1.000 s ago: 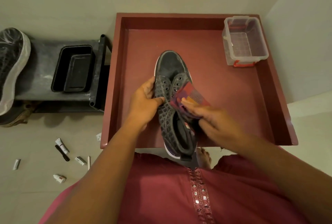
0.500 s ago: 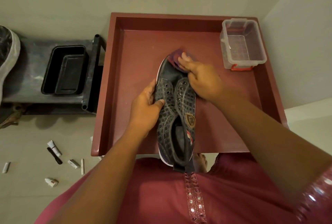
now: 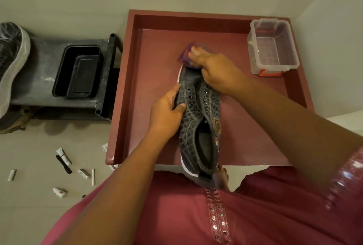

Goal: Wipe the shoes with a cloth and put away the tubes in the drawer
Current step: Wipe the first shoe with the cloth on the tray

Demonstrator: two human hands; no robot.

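Head view, landmark: red drawer (image 3: 125, 91), pulled open, seen from above.
Shoe: dark grey shoe (image 3: 198, 119) held over the drawer's middle, toe toward the far wall, heel past the near rim.
Left hand: left hand (image 3: 167, 115) grips the shoe's left side, thumb curled onto the upper.
Right hand: right hand (image 3: 214, 72) presses a purple cloth (image 3: 184, 56) on the toe, fingers curled round it.
Containers: clear plastic box (image 3: 272, 48) in the drawer's far right corner, contents hard to make out; black tray (image 3: 78, 72) on a grey rack (image 3: 35, 85) left of the drawer.
Tubes: tubes (image 3: 63, 156) scattered on the floor left of the drawer's near corner.
Obscured: second shoe (image 3: 11, 62) on the rack, cut off at the frame edge; cloth blurred.
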